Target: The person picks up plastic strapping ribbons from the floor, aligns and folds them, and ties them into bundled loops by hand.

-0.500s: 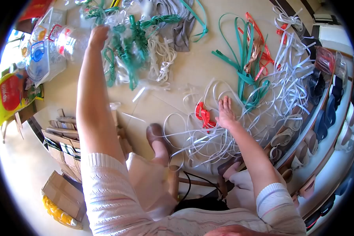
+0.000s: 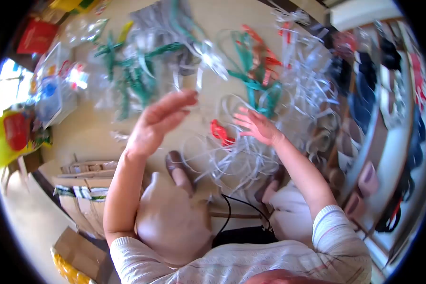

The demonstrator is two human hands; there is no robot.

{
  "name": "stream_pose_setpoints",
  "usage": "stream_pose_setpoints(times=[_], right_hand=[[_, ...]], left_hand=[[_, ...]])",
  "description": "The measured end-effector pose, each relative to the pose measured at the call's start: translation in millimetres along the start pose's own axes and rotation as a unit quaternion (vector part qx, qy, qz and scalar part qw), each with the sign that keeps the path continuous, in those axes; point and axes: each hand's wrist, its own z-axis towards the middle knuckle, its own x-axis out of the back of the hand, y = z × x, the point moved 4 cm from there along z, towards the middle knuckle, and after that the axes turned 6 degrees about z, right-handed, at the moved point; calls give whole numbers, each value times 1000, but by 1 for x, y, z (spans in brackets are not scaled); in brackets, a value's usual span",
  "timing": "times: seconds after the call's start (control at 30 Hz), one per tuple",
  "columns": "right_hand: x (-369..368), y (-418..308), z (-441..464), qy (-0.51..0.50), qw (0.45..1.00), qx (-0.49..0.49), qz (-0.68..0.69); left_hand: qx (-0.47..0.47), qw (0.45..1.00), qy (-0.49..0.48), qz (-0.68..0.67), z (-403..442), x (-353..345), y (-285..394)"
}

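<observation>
My left hand (image 2: 162, 124) is raised over the floor, fingers extended and holding nothing visible, below a blurred bundle of white strips (image 2: 210, 59). It is nearer the camera than the green bundles (image 2: 138, 83). My right hand (image 2: 259, 127) has its fingers spread, above a loose tangle of white strips (image 2: 246, 161). Left of it lies a knotted red strip (image 2: 221, 132). Beyond it are green strips (image 2: 253, 87) with red ones (image 2: 270, 59). Whether the right hand touches any strip I cannot tell.
A large white tangle (image 2: 312, 75) lies at the right, beside racks of shoes (image 2: 364, 99). Grey cloth (image 2: 158, 26) is at the top. A clear plastic box (image 2: 57, 87), a yellow bag (image 2: 16, 135) and folded cardboard (image 2: 83, 203) stand at the left.
My left hand has come back from the green bundles toward my body. A white bundle now shows farther right, apart from the green ones. My right hand has lifted slightly, and the view has shifted.
</observation>
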Motion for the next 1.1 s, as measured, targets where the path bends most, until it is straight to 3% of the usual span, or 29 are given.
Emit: stream_pose_setpoints(times=[0.03,0.13,0.2,0.3,0.37,0.4,0.47,0.53,0.57,0.6,0.63,0.67,0.7,0.73,0.77,0.83,0.9,1.0,1.07,1.1], right_hand=[[-12,-16,-24,-39,987,24,151],[-19,-77,-78,-50,958,177,222],[-10,-90,-135,44,947,244,206],[1,-93,-219,160,930,295,150],[16,-85,-264,204,916,332,97],[24,-81,-278,235,901,356,84],[36,-72,-294,308,845,436,-32],[29,-67,-295,342,763,511,-198],[29,-62,-298,361,756,496,-227],[25,-58,-301,353,759,492,-240],[21,-55,-302,343,760,489,-255],[15,-53,-302,333,763,484,-270],[8,-52,-303,342,759,457,-315],[0,-51,-303,326,759,463,-323],[-8,-49,-301,309,759,468,-331],[-27,-45,-289,263,770,475,-336],[-51,-39,-275,204,806,431,-350],[-85,-36,-254,92,886,366,-270],[-97,-38,-241,41,915,336,-221],[-100,-42,-236,38,915,345,-206]], left_hand=[[6,997,-72,0,0,-26,3],[-15,967,-246,59,1,-90,15],[-61,947,-303,84,-3,-109,24],[-43,934,-343,91,-15,-107,52],[-77,955,-260,-118,-28,-96,63],[-52,970,-172,-164,-30,-78,56],[-95,966,-11,-239,-39,-68,67],[-15,976,106,-190,-49,-69,73],[2,981,196,-14,-56,-76,76],[14,947,278,160,-62,-86,80],[-75,932,288,206,-56,-78,56],[-137,915,319,205,-65,-114,76],[-210,890,325,241,-67,-130,77],[-203,905,320,193,-78,-159,91],[-273,874,324,239,-81,-174,93],[-317,868,240,299,-84,-196,90],[-245,910,127,309,-87,-211,82],[-120,937,98,315,-84,-192,63],[2,996,31,85,-85,-171,52],[-39,996,47,69,-86,-161,50]])
